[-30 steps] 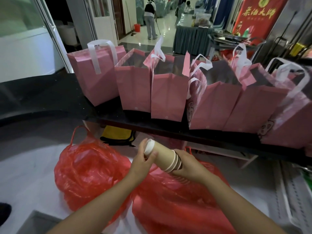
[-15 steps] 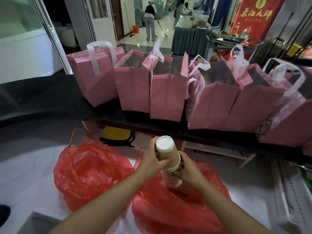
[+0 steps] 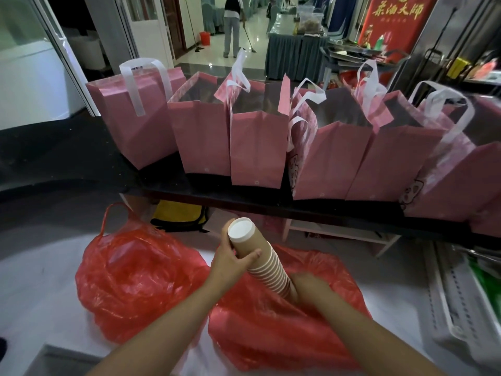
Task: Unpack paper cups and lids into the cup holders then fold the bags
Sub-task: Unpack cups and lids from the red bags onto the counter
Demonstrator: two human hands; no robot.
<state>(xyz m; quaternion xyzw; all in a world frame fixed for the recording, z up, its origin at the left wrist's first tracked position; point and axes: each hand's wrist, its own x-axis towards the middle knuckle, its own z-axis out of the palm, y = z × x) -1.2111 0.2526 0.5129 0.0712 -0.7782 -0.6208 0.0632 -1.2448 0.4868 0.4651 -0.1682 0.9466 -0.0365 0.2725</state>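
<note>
A nested stack of brown paper cups point(image 3: 260, 257) points up and to the left, white bottom of the top cup facing me. My left hand point(image 3: 230, 256) grips the upper part of the stack, thumb across the front. My right hand point(image 3: 309, 287) holds the stack's lower end, where it rises out of a red plastic bag point(image 3: 271, 329). A second red plastic bag point(image 3: 135, 278) lies crumpled to the left. Several pink paper bags point(image 3: 257, 147) with white handles stand in a row on the black counter point(image 3: 67, 158) behind.
A yellow and black bag point(image 3: 179, 215) sits under the counter. A white rack point(image 3: 461, 308) runs along the right edge. Far back, a person mops a shiny floor beside a draped table point(image 3: 292, 55). A red banner point(image 3: 393, 20) hangs at the top right.
The cup stack has been tipped upright and drawn further out of the red bag. My right hand slid down from the rims to the stack's lower end; my left hand still grips the top.
</note>
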